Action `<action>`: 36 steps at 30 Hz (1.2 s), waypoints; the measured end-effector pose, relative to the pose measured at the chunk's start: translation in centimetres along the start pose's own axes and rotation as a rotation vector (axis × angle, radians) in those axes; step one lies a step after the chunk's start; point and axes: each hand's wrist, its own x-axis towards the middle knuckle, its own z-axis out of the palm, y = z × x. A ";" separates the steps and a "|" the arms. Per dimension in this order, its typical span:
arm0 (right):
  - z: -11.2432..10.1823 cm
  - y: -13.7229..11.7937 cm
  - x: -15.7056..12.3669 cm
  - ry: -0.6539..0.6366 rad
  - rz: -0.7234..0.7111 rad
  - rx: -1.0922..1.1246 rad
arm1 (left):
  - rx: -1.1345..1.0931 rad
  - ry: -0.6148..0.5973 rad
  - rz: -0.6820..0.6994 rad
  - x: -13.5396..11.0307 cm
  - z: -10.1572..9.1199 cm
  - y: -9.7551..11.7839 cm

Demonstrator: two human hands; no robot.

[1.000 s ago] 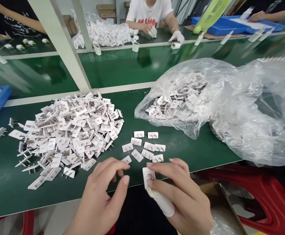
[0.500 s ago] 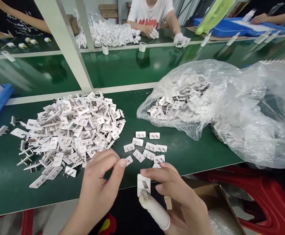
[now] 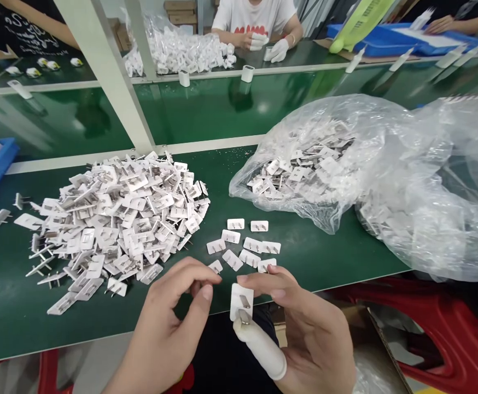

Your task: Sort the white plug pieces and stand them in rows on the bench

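Head view: right hand point(image 3: 304, 334) pinches a white two-slot plug plate point(image 3: 241, 301); left hand point(image 3: 173, 323) loosely curled, empty.

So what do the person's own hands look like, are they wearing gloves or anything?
No gloves. The left hand is bare, with no ring, watch or sleeve showing up to the wrist. The right hand is bare too, except for one white rubbery finger cot rolled over the thumb like a little cap. The nails are short and plain. No bracelet or sleeve shows on either wrist.
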 end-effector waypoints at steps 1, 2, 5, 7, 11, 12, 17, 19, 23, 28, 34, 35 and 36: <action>0.1 -0.1 0.1 -0.002 -0.005 0.007 | -0.093 -0.019 0.013 0.0 -0.1 0.5; 0.1 -0.2 0.2 -0.005 -0.011 0.016 | -0.159 -0.029 0.029 0.1 -0.1 1.0; 0.2 -0.6 0.4 -0.023 -0.037 0.031 | -0.207 -0.030 0.065 0.3 0.1 1.7; 0.3 -0.9 0.4 -0.063 -0.050 0.025 | -0.154 -0.002 0.086 0.4 0.3 1.9; 1.0 -1.7 0.2 0.051 0.031 0.087 | -0.132 0.040 0.115 0.3 0.7 2.2; 1.2 -1.9 0.1 0.106 0.056 0.112 | -0.184 0.034 0.100 0.3 0.7 2.3; 2.2 -3.0 0.3 0.288 0.087 0.146 | -0.393 -0.033 0.031 0.0 0.5 2.7; 2.4 -3.2 0.5 0.298 0.085 0.141 | -0.383 -0.059 0.015 -0.1 0.4 2.8; 2.8 -3.5 0.9 0.353 0.119 0.114 | -0.365 -0.077 0.011 -0.4 0.3 2.8; 2.9 -3.6 0.9 0.339 0.129 0.110 | -0.337 -0.081 0.027 -0.3 0.3 2.6; 0.3 -2.3 0.6 0.200 0.126 0.004 | -0.254 -0.131 0.043 0.2 0.0 2.8; -0.7 -2.0 1.0 0.262 0.098 -0.069 | -0.241 -0.130 0.031 0.1 0.0 2.8; -1.8 -1.7 1.5 0.379 0.059 -0.151 | -0.234 -0.111 0.004 0.1 0.0 2.9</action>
